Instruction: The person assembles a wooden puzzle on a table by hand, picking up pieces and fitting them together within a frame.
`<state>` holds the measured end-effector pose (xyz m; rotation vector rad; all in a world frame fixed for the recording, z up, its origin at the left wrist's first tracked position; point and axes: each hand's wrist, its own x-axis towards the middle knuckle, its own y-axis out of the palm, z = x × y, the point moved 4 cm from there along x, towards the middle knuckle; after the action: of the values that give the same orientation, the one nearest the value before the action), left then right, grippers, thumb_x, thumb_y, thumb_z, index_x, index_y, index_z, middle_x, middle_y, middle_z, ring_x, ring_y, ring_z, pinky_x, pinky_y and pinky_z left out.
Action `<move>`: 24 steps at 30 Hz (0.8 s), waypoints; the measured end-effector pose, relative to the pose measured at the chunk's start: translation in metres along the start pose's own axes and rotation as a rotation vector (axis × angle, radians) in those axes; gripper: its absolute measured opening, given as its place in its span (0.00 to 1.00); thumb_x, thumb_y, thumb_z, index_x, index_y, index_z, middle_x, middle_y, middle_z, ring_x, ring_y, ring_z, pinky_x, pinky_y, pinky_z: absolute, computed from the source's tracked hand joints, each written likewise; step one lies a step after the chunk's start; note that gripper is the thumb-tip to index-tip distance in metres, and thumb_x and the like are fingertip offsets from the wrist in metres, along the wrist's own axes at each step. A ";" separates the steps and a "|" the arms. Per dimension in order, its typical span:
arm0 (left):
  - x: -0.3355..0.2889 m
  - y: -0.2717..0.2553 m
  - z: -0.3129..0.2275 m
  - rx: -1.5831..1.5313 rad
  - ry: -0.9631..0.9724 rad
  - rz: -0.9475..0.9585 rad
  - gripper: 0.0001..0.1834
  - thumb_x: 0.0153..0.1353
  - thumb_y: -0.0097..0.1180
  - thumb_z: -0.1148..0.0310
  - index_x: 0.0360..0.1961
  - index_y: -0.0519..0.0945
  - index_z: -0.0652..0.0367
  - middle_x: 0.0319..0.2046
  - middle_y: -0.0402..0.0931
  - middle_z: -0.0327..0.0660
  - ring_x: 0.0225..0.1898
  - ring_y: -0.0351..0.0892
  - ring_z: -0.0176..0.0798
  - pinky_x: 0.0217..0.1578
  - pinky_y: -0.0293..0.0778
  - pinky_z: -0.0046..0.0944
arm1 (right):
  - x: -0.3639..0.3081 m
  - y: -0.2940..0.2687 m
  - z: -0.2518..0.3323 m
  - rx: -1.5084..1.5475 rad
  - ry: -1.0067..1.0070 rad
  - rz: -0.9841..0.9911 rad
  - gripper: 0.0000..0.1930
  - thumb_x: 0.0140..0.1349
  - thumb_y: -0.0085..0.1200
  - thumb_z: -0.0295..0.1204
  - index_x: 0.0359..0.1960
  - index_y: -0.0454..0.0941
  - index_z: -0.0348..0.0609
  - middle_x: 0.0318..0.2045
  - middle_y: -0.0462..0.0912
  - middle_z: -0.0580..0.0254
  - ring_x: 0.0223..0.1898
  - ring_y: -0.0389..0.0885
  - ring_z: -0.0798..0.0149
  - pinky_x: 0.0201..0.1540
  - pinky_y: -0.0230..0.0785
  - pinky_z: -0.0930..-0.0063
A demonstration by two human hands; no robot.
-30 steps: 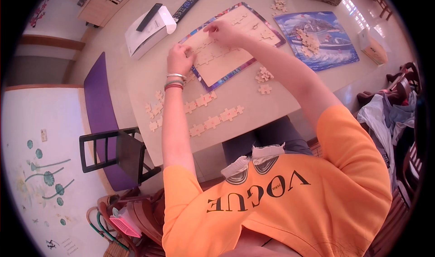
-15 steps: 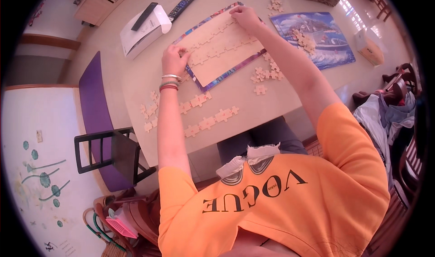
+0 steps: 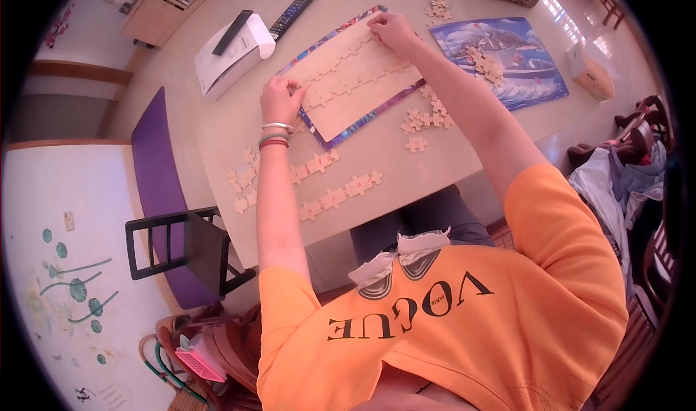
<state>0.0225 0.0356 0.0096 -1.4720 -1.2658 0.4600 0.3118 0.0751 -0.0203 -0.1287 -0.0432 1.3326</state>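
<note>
1. The puzzle tray, a pale board with a colourful patterned rim, lies at a slant on the worktop; rows of joined pieces with toothed edges run across it.
2. The left hand is at the left end of the puzzle tray, its fingers curled and the thumb near the forefinger; I cannot tell whether it grips the rim or a piece.
3. The right hand is at the far right corner of the puzzle tray, fingers bent downward; what lies beneath the fingertips is hidden, so I cannot tell whether it holds anything.
4. Nearer the person than the puzzle tray, a long strip of joined pieces lies apart from it, with a shorter strip between the two.
5. A loose cluster of pieces lies just beside the puzzle tray's near edge, toward its right end, with one single piece closer to the person.
6. To the right of the puzzle tray is a picture sheet showing a boat on water, with a heap of pieces on it.
7. To the left of the puzzle tray stands a white box with a black remote on top; a longer remote lies between that box and the puzzle tray.
8. Well to the right of the puzzle tray is a small carton.
</note>
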 end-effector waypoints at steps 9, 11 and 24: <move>0.002 0.000 -0.006 0.258 -0.163 -0.011 0.15 0.51 0.61 0.56 0.19 0.80 0.57 0.29 0.76 0.42 0.38 0.76 0.48 0.39 0.71 0.50 | -0.002 -0.003 0.001 -0.075 -0.030 -0.004 0.07 0.58 0.50 0.24 0.35 0.79 0.36 0.21 0.79 0.65 0.20 0.75 0.73 0.23 0.68 0.78; 0.005 0.000 0.005 0.182 -0.182 -0.035 0.13 0.51 0.61 0.58 0.22 0.81 0.57 0.31 0.76 0.42 0.40 0.76 0.48 0.40 0.71 0.50 | -0.004 -0.001 0.004 -0.084 -0.048 0.002 0.08 0.57 0.50 0.24 0.36 0.79 0.35 0.21 0.79 0.64 0.20 0.76 0.73 0.24 0.69 0.78; 0.017 0.002 0.012 0.142 0.025 0.174 0.10 0.45 0.65 0.67 0.31 0.82 0.53 0.38 0.74 0.39 0.47 0.73 0.45 0.47 0.69 0.48 | -0.004 0.000 0.002 -0.065 -0.080 0.021 0.07 0.58 0.51 0.23 0.35 0.79 0.34 0.23 0.80 0.62 0.21 0.78 0.71 0.25 0.71 0.77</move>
<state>0.0199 0.0557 0.0095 -1.4682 -1.0677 0.6313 0.3106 0.0709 -0.0180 -0.1314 -0.1530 1.3576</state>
